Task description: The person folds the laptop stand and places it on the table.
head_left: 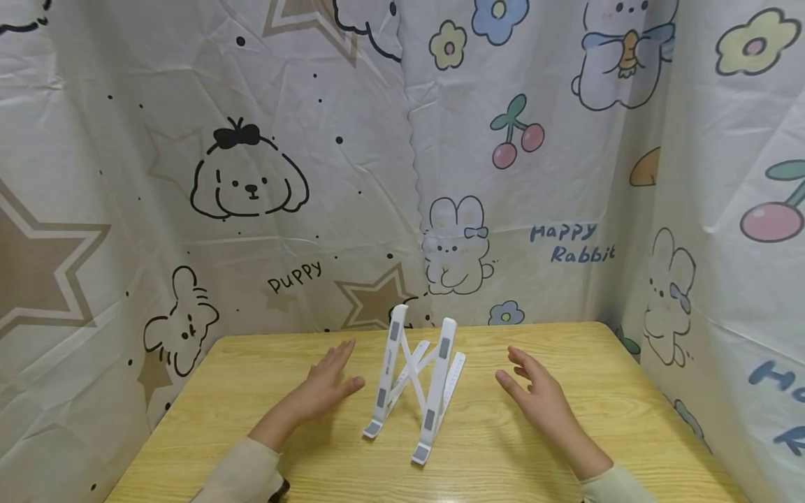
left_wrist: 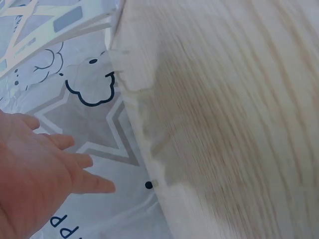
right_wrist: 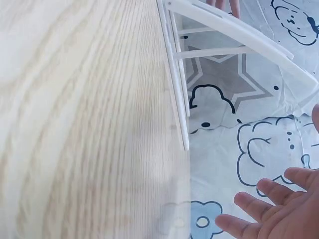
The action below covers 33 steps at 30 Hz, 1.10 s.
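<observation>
A white folding laptop stand (head_left: 435,377) with grey pads stands unfolded on the wooden table, its two sloping arms joined by crossed bars. To its left, my left hand (head_left: 323,384) hovers with fingers extended, apart from the stand and holding nothing. My right hand (head_left: 537,391) is held off to the stand's right, fingers loosely spread and nothing in them. In the left wrist view part of the stand (left_wrist: 65,25) shows at the top left, beyond the fingers. The right wrist view shows the stand's side (right_wrist: 239,30) above the spread right hand (right_wrist: 284,209).
The light wooden table (head_left: 503,454) carries the stand. Behind it and along both sides hangs a pale curtain (head_left: 365,175) printed with puppies, rabbits, stars and flowers, close to the table's back edge.
</observation>
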Motion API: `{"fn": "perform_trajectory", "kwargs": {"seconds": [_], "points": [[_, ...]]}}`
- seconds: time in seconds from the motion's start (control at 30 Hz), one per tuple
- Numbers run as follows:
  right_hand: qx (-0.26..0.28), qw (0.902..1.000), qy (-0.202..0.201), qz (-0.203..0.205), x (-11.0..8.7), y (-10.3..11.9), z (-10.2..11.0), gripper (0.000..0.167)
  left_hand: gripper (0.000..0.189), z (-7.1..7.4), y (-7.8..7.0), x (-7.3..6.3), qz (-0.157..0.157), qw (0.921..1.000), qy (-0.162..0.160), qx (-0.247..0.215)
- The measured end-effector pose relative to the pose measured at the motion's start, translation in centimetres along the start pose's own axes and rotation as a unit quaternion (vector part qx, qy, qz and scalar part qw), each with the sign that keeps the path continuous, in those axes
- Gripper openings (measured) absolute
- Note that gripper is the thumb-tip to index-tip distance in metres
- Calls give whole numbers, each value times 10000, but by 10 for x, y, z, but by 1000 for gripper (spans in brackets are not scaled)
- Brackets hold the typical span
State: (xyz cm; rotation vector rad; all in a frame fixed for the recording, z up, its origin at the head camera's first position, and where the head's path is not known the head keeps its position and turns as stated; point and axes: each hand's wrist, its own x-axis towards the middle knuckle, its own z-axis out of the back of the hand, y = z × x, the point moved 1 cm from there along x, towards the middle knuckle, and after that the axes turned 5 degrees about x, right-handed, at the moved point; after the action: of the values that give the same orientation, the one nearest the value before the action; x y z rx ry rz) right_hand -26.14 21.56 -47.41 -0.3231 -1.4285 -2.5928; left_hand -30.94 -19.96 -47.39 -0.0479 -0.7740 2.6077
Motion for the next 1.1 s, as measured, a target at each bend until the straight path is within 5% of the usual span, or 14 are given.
{"fn": "perform_trajectory", "kwargs": {"seconds": [0.33, 0.63, 1.1], "points": [[522, 9975, -150, -453, -2, 6, -7, 63, 76, -2, -3, 6, 70, 9949, 24, -1009], [1324, 9875, -94, -850, -6, 6, -19, 61, 64, -7, -10, 10, 113, 9820, 41, -1886], [2113, 9717, 6, -1054, -12, 13, -35, 50, 57, -13, -13, 17, 99, 9665, 184, -2557]]}}
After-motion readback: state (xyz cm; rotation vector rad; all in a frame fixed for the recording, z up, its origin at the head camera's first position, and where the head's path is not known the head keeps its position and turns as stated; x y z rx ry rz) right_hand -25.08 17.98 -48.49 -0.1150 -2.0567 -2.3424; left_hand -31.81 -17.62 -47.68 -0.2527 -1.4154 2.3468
